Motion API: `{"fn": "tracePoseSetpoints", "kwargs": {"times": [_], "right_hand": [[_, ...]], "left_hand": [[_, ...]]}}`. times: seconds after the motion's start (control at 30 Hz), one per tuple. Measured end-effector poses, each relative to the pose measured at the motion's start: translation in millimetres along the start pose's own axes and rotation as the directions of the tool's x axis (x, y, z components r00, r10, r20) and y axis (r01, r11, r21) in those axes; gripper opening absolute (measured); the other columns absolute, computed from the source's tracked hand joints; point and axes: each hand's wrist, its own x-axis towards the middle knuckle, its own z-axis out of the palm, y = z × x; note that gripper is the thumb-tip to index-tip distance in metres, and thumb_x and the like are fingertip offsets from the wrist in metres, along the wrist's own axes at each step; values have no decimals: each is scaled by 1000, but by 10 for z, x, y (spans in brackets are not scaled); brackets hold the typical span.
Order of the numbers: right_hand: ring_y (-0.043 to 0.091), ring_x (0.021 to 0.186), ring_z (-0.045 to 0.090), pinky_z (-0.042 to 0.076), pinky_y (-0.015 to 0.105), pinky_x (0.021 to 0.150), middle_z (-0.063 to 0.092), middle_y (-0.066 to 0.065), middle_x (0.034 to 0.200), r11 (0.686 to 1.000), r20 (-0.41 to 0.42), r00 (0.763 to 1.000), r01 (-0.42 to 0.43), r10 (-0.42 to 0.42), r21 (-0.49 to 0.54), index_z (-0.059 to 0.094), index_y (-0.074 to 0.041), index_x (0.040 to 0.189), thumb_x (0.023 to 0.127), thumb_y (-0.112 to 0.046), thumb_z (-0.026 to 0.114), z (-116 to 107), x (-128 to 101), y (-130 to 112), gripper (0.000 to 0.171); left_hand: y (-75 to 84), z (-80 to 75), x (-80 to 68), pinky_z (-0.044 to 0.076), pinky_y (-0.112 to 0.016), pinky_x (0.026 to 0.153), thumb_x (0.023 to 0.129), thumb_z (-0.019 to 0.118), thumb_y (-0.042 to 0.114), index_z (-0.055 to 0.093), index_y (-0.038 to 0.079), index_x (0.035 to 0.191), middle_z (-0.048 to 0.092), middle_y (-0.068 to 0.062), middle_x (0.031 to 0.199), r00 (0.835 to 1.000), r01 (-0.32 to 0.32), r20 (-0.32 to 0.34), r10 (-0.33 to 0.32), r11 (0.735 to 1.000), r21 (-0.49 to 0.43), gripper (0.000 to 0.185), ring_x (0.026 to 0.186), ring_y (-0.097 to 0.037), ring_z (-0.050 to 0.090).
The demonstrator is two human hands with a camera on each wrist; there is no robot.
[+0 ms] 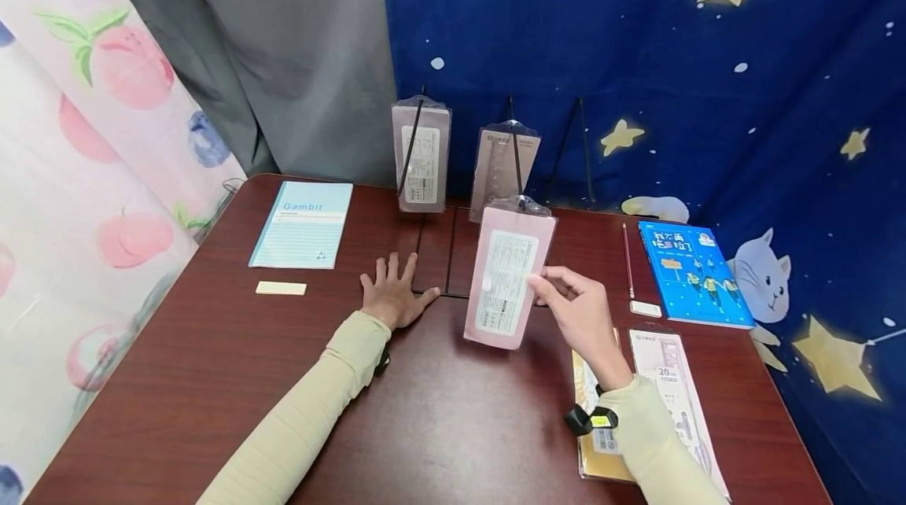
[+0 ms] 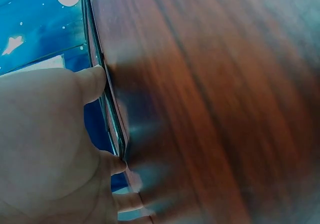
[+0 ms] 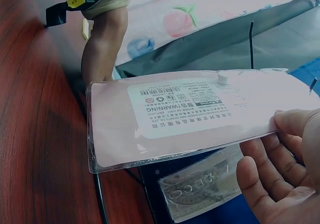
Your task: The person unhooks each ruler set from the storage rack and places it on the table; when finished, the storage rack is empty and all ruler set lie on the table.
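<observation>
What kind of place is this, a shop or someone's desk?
Probably a mock stationery display on a wooden table, not a real shop: packaged items hang on wire stands, notebooks lie about, and curtains form the walls. The right hand holds a pink pack.

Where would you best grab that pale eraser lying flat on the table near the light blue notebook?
Probably by its two long sides, coming straight down from above. The pale eraser is a thin flat bar lying on the table, with bare wood all round it, so fingers could pinch across its narrow width. The left hand, flat on the table, is nearest; the notebook lies just behind.
</observation>
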Motion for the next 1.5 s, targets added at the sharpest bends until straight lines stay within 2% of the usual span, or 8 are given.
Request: {"fn": "tracePoseSetpoints", "kwargs": {"times": [0.2,0.47,0.67,0.83,1.07,1.27,1.5], "right_hand": [[7,78,69,57,21,73,78,14,96,997,-5,1000,-15,15,-72,78,-9,110,97,-30,75,-36,-71,-49,25],[10,75,69,57,18,71,76,17,90,999,-12,1000,22,-22,-47,78,-5,104,95,-21,77,-50,-174,-112,18],[13,75,70,58,19,72,77,14,88,997,5,1000,-1,2,-80,78,-6,104,96,-21,76,-78,-273,-83,18],[12,72,70,53,21,64,75,12,82,989,10,998,-67,69,-135,79,-8,102,95,-23,77,-123,-338,20,17],[17,74,71,55,23,66,76,8,83,966,35,982,-175,185,-192,78,-8,105,96,-28,76,-234,-430,167,22],[27,78,69,54,25,66,72,6,81,922,39,947,-299,318,-244,78,-9,110,97,-35,74,-327,-463,261,30],[21,81,67,54,23,70,75,5,90,881,61,913,-369,403,-297,77,-7,119,98,-38,73,-392,-537,343,38]], "left_hand": [[0,8,7,14,-71,123,103,39,68,8,20,169,8,-21,174,1000,-1,-3,1,1000,4,87,162,-44,7],[-14,32,30,14,-72,122,102,37,71,6,21,169,7,-21,174,1000,-7,1,7,1000,4,90,161,-45,6],[-18,41,38,14,-73,121,101,38,72,6,20,169,8,-22,174,1000,-9,-4,9,1000,-7,91,161,-45,7],[-18,42,32,14,-72,122,102,37,71,5,21,169,7,-21,174,1000,-9,3,9,1000,0,89,162,-44,6],[-2,-14,-22,14,-72,122,103,40,68,9,19,169,10,-22,174,1000,-8,-16,8,1000,-15,87,161,-44,8],[-7,-18,-2,10,-71,124,104,36,68,3,20,169,4,-21,175,1000,7,17,-7,1000,-6,87,162,-43,3],[4,-8,-3,11,-71,124,104,39,66,7,19,169,6,-21,174,1000,0,0,0,1000,-14,86,162,-43,5]]}}
